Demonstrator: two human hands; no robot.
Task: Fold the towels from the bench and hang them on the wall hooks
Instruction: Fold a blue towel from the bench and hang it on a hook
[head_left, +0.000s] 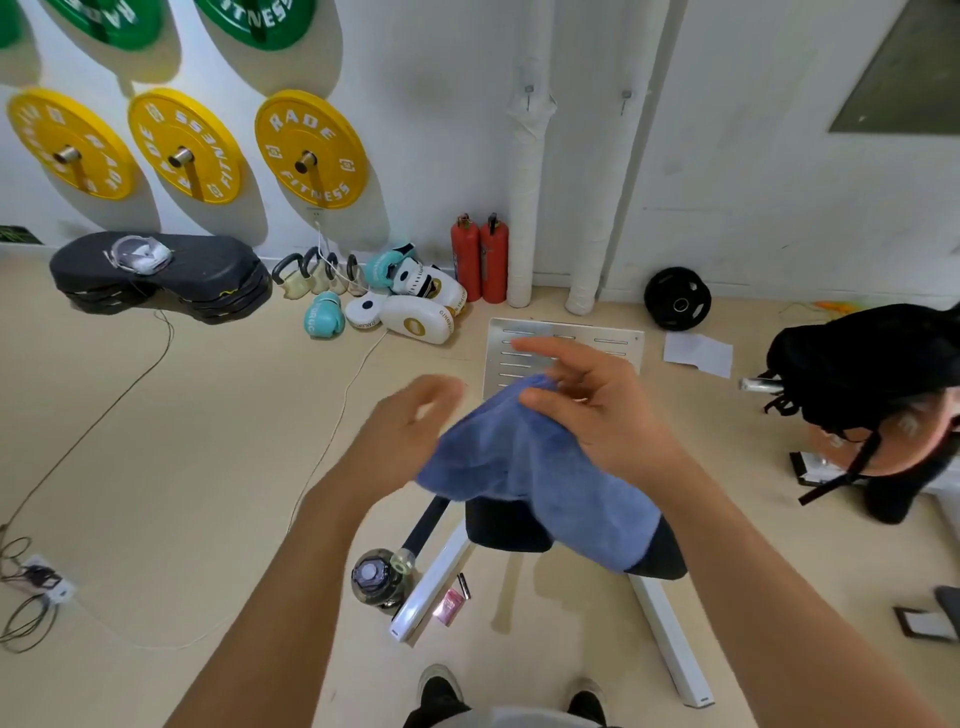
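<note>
We hold a blue towel (530, 467) up in front of us, above the near end of the bench (511, 525), close to the middle of the view. Our right hand (597, 410) is at about 1 o'clock from the towel's middle and grips its top edge: the thumb lies over the cloth and the index finger stretches straight toward 10 o'clock, while the other fingers curl loosely. The towel drapes from that hand down toward 5 o'clock, bunched and not yet flat. Our left hand (410, 421) sits at 9 o'clock from the towel, blurred, with fingers spread and relaxed; its palm faces the cloth, and we cannot tell whether it touches the towel's left edge.

On the wall at 12 o'clock two small hooks (529, 93) stand side by side, both bare. Below them run white pipes (524, 208), and two red fire extinguishers (480, 260) stand at their foot. At 10 to 11 o'clock yellow weight plates (311, 150) hang on pegs, with kettlebells (317, 273) and boxing gloves (324, 314) on the floor beneath. A metal plate (566, 332) with slots lies on the floor just beyond our right hand. At 3 o'clock another person (872, 395) in a black cap crouches. Beside the bench's white frame (431, 582), at 7 o'clock from the towel, stands a water bottle (376, 577). Our shoes (441, 691) show at 6 o'clock.
</note>
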